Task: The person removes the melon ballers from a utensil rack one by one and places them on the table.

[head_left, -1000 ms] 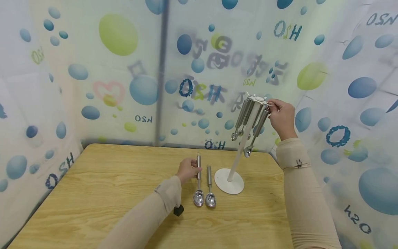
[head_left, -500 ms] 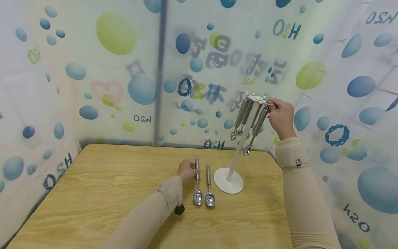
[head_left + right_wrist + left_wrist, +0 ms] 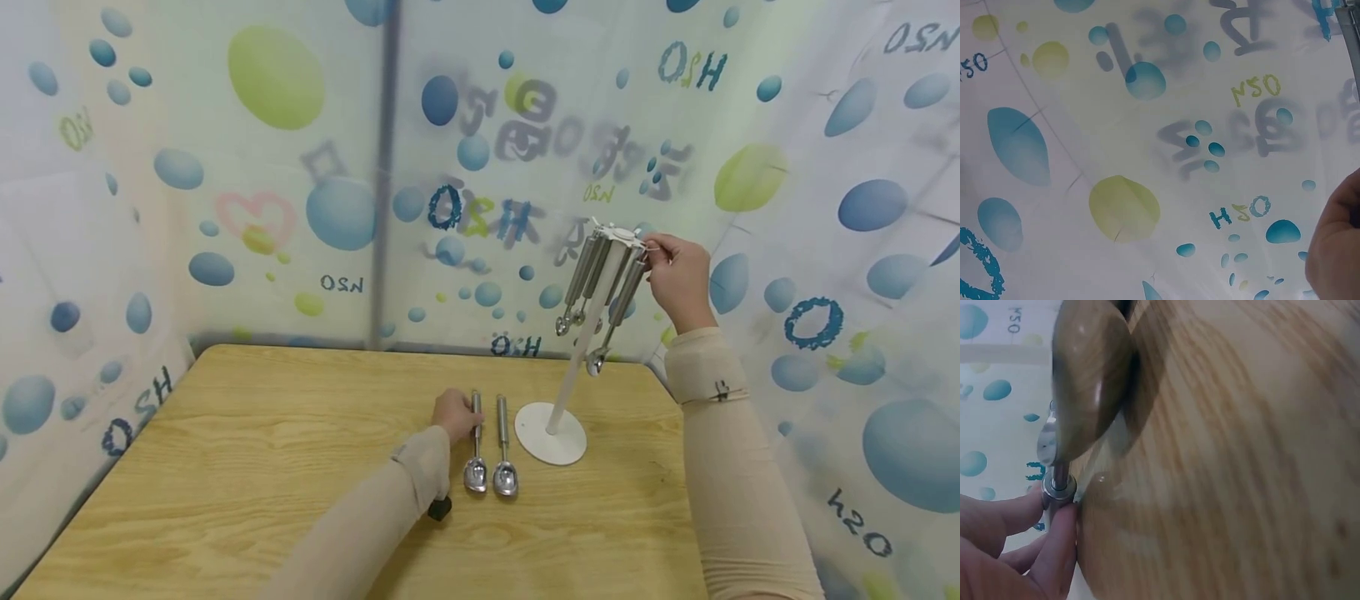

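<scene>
My left hand (image 3: pixel 453 415) pinches the handle of a steel ice cream scoop (image 3: pixel 476 475) between thumb and fingers, low over the table. In the left wrist view, the rounded back of the scoop's bowl (image 3: pixel 1091 375) shows large above the fingertips. Just right of it lies a second ice cream scoop (image 3: pixel 506 479), its bowl toward me. At the top of a white utensil stand (image 3: pixel 551 433), my right hand (image 3: pixel 681 279) pinches one of the rim hooks. Several steel-handled utensils (image 3: pixel 588 271) hang from the stand. Only part of my right hand (image 3: pixel 1338 240) shows in the right wrist view.
The wooden table (image 3: pixel 300 417) reaches back to a curtain (image 3: pixel 480 150) printed with blue and green spots. The stand's round white base sits right of the two scoops. A small black block (image 3: pixel 439 508) is at my left wrist.
My left hand has moved slightly right and lowered the scoop's handle end, bringing it level with the second scoop's handle. My right hand has stayed at the hook.
</scene>
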Demonstrator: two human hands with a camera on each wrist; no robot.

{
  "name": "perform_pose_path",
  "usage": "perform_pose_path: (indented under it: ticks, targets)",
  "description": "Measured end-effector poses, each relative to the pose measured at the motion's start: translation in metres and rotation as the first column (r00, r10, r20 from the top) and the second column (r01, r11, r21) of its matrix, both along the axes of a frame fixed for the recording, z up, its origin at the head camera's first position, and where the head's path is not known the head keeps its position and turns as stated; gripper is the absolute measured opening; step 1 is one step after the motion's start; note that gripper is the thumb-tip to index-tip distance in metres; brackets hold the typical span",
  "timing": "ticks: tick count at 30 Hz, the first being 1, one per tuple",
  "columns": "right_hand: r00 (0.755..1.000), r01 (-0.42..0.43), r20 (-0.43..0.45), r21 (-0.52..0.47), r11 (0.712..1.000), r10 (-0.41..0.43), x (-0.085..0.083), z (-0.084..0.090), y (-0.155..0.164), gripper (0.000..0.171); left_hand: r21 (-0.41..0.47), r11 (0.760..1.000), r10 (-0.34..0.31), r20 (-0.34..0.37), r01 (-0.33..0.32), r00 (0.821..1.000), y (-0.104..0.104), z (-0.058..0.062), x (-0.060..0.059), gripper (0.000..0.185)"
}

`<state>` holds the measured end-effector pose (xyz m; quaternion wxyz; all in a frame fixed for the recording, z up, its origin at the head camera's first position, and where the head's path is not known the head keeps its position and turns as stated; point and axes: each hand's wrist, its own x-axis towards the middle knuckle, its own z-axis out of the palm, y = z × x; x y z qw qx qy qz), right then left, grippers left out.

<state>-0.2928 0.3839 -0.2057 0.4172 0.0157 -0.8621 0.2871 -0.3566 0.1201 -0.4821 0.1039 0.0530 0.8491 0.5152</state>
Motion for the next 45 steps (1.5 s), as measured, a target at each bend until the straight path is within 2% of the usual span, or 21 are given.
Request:
perform_pose_path:
  ticks: [3, 8, 18, 25, 29, 32, 35, 40, 45]
  targets:
    - [1.000, -0.004, 0.004, -0.006, 1.000, 0.004, 0.000, 0.001, 0.000, 0.026, -0.031, 1.000, -0.002, -0.016, 0.001, 1.000, 0.000, 0.002, 0.002, 0.015]
    - [1.000, 0.000, 0.009, -0.013, 1.000, 0.000, 0.002, 0.003, 0.000, 0.025, -0.022, 1.000, -0.012, -0.027, 0.011, 1.000, -0.001, 0.001, 0.004, 0.015]
    - [1.000, -0.012, 0.018, -0.033, 0.999, 0.012, 0.004, 0.003, -0.001, 0.026, -0.019, 0.999, -0.032, 0.009, 0.032, 0.999, -0.002, 0.000, 0.001, 0.014]
    - [1.000, -0.011, 0.020, -0.045, 0.999, 0.012, 0.002, 0.002, -0.001, 0.025, -0.049, 0.996, -0.074, -0.018, 0.074, 0.997, -0.007, 0.004, -0.003, 0.019]
    - [1.000, -0.011, 0.015, -0.036, 0.999, 0.012, 0.003, 0.002, -0.001, 0.025, -0.112, 0.989, -0.112, -0.126, 0.098, 0.986, -0.008, 0.021, -0.001, 0.027]
    - [1.000, -0.008, 0.006, -0.027, 1.000, 0.008, 0.003, 0.002, 0.000, 0.025, -0.142, 0.982, -0.158, -0.231, 0.127, 0.960, -0.003, 0.039, 0.004, 0.031]
    - [1.000, 0.002, -0.010, -0.010, 1.000, -0.002, 0.002, 0.002, 0.000, 0.024, -0.127, 0.980, -0.188, -0.299, 0.156, 0.936, 0.004, 0.058, 0.011, 0.033]
    - [0.999, 0.023, -0.033, 0.018, 1.000, -0.022, 0.002, 0.002, -0.001, 0.023, -0.080, 0.972, -0.236, -0.353, 0.222, 0.905, 0.016, 0.088, 0.026, 0.031]
    - [0.999, 0.044, -0.026, 0.043, 0.998, -0.043, 0.002, 0.001, -0.002, 0.023, -0.058, 0.955, -0.287, -0.407, 0.289, 0.867, 0.025, 0.106, 0.036, 0.028]
